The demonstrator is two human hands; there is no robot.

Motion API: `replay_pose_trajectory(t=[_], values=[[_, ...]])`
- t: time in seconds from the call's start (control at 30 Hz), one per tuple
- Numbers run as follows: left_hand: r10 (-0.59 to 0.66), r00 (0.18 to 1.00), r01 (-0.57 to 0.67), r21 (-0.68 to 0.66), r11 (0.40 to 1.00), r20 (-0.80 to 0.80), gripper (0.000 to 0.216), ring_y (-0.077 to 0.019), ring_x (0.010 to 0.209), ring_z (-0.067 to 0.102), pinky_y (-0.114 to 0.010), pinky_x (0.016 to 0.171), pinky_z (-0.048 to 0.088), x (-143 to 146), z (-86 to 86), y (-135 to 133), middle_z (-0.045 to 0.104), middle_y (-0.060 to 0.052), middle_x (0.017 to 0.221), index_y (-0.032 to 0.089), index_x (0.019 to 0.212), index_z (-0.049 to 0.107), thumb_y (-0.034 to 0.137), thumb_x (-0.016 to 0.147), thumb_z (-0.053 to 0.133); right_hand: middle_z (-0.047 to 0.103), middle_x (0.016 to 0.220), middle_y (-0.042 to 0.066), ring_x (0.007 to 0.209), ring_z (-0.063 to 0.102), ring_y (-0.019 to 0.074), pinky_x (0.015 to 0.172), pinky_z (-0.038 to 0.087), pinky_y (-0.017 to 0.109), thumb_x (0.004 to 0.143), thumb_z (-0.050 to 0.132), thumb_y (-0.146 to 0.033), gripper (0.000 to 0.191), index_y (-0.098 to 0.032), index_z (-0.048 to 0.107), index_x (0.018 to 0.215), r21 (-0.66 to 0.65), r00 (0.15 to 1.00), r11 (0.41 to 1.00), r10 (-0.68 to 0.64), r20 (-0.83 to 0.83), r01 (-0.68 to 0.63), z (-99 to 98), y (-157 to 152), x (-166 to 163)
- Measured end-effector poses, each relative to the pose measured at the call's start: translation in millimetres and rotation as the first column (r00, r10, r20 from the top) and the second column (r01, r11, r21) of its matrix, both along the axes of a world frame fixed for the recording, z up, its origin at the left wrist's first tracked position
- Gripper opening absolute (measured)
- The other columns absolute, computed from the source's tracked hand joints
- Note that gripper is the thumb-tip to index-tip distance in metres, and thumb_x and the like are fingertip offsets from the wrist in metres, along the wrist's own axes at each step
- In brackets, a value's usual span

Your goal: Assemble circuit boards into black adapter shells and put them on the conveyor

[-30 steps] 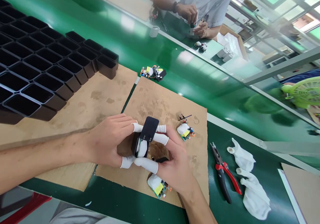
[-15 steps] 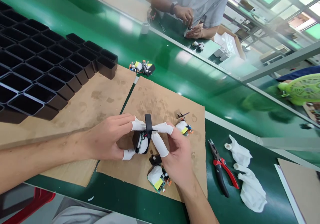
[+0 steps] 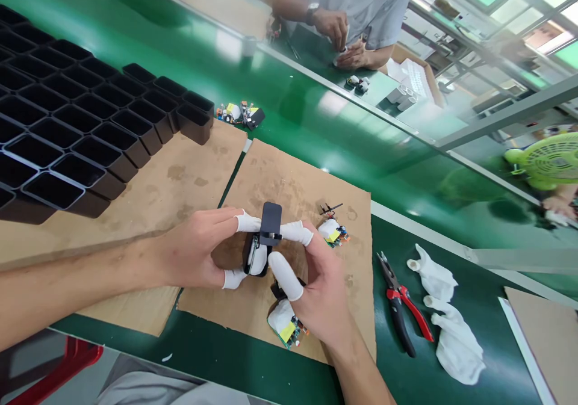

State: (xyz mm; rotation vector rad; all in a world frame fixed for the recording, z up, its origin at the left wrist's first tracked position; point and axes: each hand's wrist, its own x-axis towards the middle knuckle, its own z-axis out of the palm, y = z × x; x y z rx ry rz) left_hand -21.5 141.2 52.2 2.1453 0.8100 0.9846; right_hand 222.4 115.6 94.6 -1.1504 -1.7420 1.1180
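Note:
My left hand (image 3: 192, 250), with white finger cots on its thumb and a finger, grips a black plastic housing (image 3: 248, 259). White-wrapped parts and wires show in the housing's open end. My right hand (image 3: 323, 278), also in finger cots, pinches a black end cap with metal pins (image 3: 271, 217) at that opening. The cap's broad face is turned toward me; whether it touches the housing I cannot tell. Below my right hand lies a circuit board assembly (image 3: 285, 322) with yellow tape, partly hidden. Another board assembly (image 3: 333, 231) rests beyond the hand.
Many black housings (image 3: 112, 134) stand in rows at left on cardboard (image 3: 194, 176). Red-and-black pliers (image 3: 400, 306) and crumpled white gloves (image 3: 456, 333) lie at right. Board assemblies (image 3: 239, 115) sit on the green belt (image 3: 307, 116). Across it, a co-worker's hands (image 3: 345, 44) handle a small part.
My right hand has turned the end cap from edge-on to face me, and its thumb has shifted slightly down and left. The boards on the green belt have moved left.

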Motion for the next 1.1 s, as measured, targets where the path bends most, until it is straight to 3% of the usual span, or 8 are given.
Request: replay_pose_trajectory(t=[0.13,0.37,0.53,0.7,0.8,0.87,0.97,1.1], values=[[0.021,1.000,-0.021,-0.013,1.000,-0.010,0.058,-0.0216,0.091,0.076,-0.030,0.080,0.059,0,2.7,0,0.079,-0.001,0.105,0.024,0.138,0.065,0.020,0.082,0.080,0.070,0.112,-0.001,0.104,0.066,0.0221,0.095,0.055,0.036,0.091,0.092,-0.021,0.043,-0.036,0.072,0.127,0.058,0.997,0.998,-0.012,0.075,0.008,2.9,-2,-6],[0.015,0.999,-0.014,-0.008,1.000,0.034,0.054,-0.0217,0.090,0.078,-0.031,0.079,0.060,1,5.4,-1,0.082,-0.001,0.103,0.025,0.134,0.067,0.021,0.081,0.078,0.073,0.111,0.000,0.103,0.069,0.0241,0.091,0.058,0.038,0.092,0.093,-0.029,0.039,-0.034,0.072,0.125,0.096,0.990,0.995,-0.037,0.137,0.024,3.6,-4,-9],[0.071,0.996,-0.069,-0.050,0.996,0.053,0.049,-0.0216,0.081,0.075,-0.033,0.072,0.059,1,6.5,0,0.080,-0.003,0.099,0.023,0.127,0.068,0.029,0.081,0.082,0.081,0.117,0.004,0.107,0.075,0.0286,0.096,0.059,0.045,0.092,0.092,-0.031,0.044,-0.033,0.072,0.132,0.214,0.974,0.975,-0.111,0.198,0.067,3.3,-11,-5],[0.148,0.987,-0.156,0.165,0.974,0.056,0.054,-0.0213,0.074,0.068,-0.035,0.066,0.055,2,7.1,-1,0.074,-0.003,0.090,0.023,0.128,0.064,0.034,0.081,0.087,0.085,0.106,0.004,0.096,0.078,0.0286,0.093,0.064,0.048,0.086,0.098,-0.025,0.053,-0.032,0.075,0.133,0.336,0.957,0.931,-0.216,0.195,0.142,-5.4,-26,-12],[0.208,0.977,-0.213,0.254,0.944,0.046,0.050,-0.0209,0.070,0.063,-0.035,0.064,0.052,4,8.2,-4,0.068,-0.001,0.084,0.024,0.128,0.063,0.032,0.083,0.084,0.084,0.097,0.002,0.087,0.077,0.0256,0.088,0.066,0.045,0.088,0.096,-0.022,0.049,-0.034,0.079,0.133,0.367,0.957,0.910,-0.256,0.132,0.193,-12.7,-30,-18],[0.232,0.970,-0.242,0.222,0.944,0.073,0.047,-0.0216,0.072,0.065,-0.035,0.065,0.054,6,9.2,-6,0.070,-0.002,0.086,0.025,0.127,0.064,0.034,0.086,0.084,0.085,0.102,0.004,0.091,0.079,0.0257,0.085,0.067,0.042,0.089,0.096,-0.024,0.043,-0.034,0.083,0.129,0.254,0.962,0.935,-0.267,0.052,0.246,-14.6,-29,-20],[0.238,0.958,-0.246,0.029,0.969,0.161,0.059,-0.0252,0.091,0.075,-0.039,0.081,0.063,7,9.8,-10,0.078,-0.005,0.104,0.027,0.135,0.064,0.041,0.085,0.094,0.086,0.103,0.005,0.093,0.082,0.0254,0.087,0.069,0.040,0.089,0.097,-0.036,0.034,-0.030,0.084,0.120,-0.046,0.934,0.947,-0.321,-0.156,0.318,-11.1,-23,-19],[0.169,0.935,-0.101,-0.222,0.970,0.313,0.067,-0.0258,0.106,0.078,-0.041,0.097,0.066,10,8.9,-16,0.079,-0.007,0.120,0.028,0.139,0.066,0.045,0.083,0.099,0.086,0.108,0.007,0.096,0.082,0.0257,0.090,0.070,0.042,0.095,0.087,-0.059,0.039,-0.028,0.079,0.117,-0.383,0.846,0.897,-0.372,-0.381,0.222,0.9,-15,-20]])
